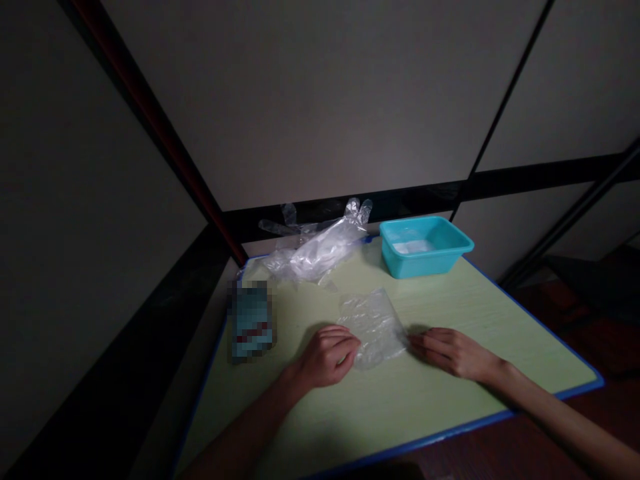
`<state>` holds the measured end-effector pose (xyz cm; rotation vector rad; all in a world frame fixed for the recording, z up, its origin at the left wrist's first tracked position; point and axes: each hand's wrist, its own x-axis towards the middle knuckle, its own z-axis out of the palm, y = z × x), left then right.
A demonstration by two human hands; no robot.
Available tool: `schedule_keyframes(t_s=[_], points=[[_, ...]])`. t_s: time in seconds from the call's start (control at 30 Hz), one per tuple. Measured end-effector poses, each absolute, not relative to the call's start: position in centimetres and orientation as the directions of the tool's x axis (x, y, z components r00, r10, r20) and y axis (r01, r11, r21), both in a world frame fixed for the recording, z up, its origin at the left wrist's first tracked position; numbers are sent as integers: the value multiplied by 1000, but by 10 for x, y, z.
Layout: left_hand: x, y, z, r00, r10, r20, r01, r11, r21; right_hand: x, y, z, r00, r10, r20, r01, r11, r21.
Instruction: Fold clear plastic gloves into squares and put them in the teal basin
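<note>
A thin clear disposable plastic glove [375, 327], flat and squarish as if folded, lies on the table between my hands. My left hand [330, 355] is closed at its left edge, thumb and fingers pinched together on the plastic. At the opposite edge, my right hand [447, 350] has its fingers pressed together on the plastic's right corner. Beyond them, a loose heap of clear plastic gloves [320, 253] rests at the back left, with several glove fingers sticking up against the wall.
A turquoise plastic basin [423, 263] with something whitish inside stands at the back right. Near the left edge lies a blurred-out teal packet [253, 320]. The pale green table [400, 413] has a blue rim and meets dark-trimmed panels [340, 100] behind and at the left.
</note>
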<state>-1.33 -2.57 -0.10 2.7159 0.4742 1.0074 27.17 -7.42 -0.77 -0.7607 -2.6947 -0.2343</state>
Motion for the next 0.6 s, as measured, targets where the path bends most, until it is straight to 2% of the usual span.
schedule_keyframes(t_s=[0.17,0.4,0.5,0.6], points=[[-11,-28,-2,766,342,544,242,-938,249,272,-75,-10,-751,515,413,547,836,-46],[-11,-28,-2,765,354,539,245,-933,264,278,-77,-11,-735,566,373,568,814,-116],[-11,-27,-2,763,355,540,244,-932,269,279,-78,-7,-744,573,342,570,813,-121],[-11,-27,-2,766,356,535,243,-931,273,277,-77,1,-794,527,304,537,842,-57]])
